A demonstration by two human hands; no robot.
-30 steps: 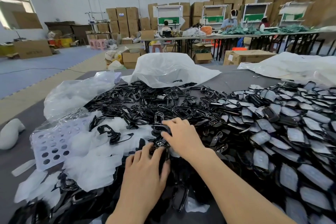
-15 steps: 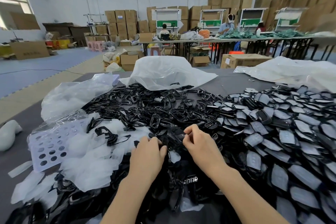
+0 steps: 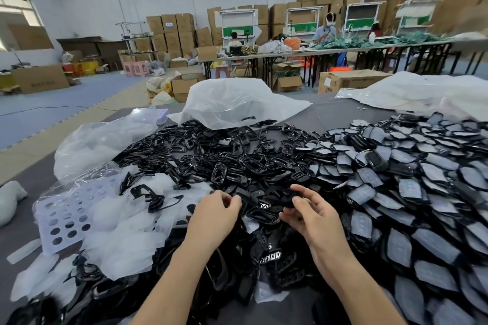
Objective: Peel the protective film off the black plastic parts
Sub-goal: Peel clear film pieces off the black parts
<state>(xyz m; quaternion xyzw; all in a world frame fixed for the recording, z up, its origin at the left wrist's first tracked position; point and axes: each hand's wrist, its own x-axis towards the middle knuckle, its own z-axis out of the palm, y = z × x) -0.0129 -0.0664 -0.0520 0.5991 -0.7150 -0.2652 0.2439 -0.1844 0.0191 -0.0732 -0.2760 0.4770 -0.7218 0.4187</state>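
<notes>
Black plastic part [image 3: 282, 198], gripped by right hand [image 3: 314, 219], has drawn apart from left hand [image 3: 214, 214] (grasp unclear), right of white film heap [image 3: 126, 240]: peel probably underway.

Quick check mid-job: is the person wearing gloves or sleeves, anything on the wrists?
No gloves: left hand and right hand are bare. Both forearms are uncovered down to the frame edge, no sleeve showing. No watch or band on either wrist.

Heaped black parts [image 3: 237, 161] and film [image 3: 124, 240] cover the table [image 3: 332, 116].
</notes>
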